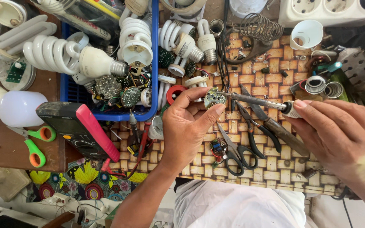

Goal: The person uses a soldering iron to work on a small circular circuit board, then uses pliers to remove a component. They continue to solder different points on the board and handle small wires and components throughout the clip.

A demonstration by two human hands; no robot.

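Observation:
My left hand pinches a small round circuit board between thumb and fingers, held above a woven bamboo mat. My right hand grips a soldering iron by its handle. The iron's metal tip touches the right edge of the board. Below the board lie black-handled scissors, pliers and a knife on the mat.
A blue crate holds spiral lamps and round boards at upper left. A multimeter with a pink edge lies left of my hand. Orange and green scissors, solder rolls, a wire stand and a white socket strip surround the mat.

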